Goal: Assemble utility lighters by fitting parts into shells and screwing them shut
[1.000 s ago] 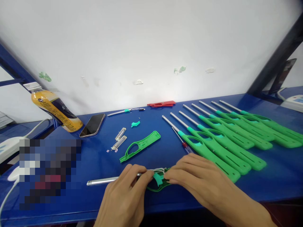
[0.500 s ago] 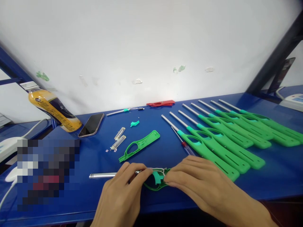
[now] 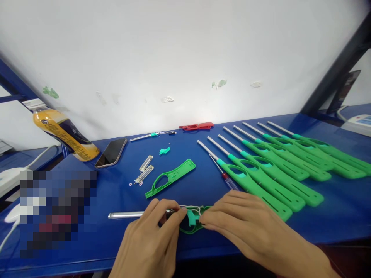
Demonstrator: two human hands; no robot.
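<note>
Near the table's front edge lies an opened gas lighter (image 3: 125, 215), its metal tube pointing left. Its green half shell (image 3: 189, 231) holds a teal trigger (image 3: 192, 218), with pale wires looping along the top. My left hand (image 3: 152, 233) closes its fingers around the neck, where the tube meets the shell. At the handle end my right hand (image 3: 246, 227) grips the shell, thumb and fingertips pinched beside the trigger; its fingers cover most of the handle. A matching green half shell (image 3: 176, 173) rests just behind, inner side up.
Several green lighters (image 3: 261, 191) lie in a row at right, with a screwdriver (image 3: 224, 176) beside them. Clear fuel tanks (image 3: 144, 174), a teal trigger piece (image 3: 165, 150), a tube assembly (image 3: 150, 135) and red shells (image 3: 197, 126) lie behind. A phone (image 3: 111, 153) and a drink bottle (image 3: 69, 135) stand left.
My left fingers have shifted slightly at the lighter's neck, and the tube sits a touch further left. My right hand keeps nearly the same pose on the handle.
</note>
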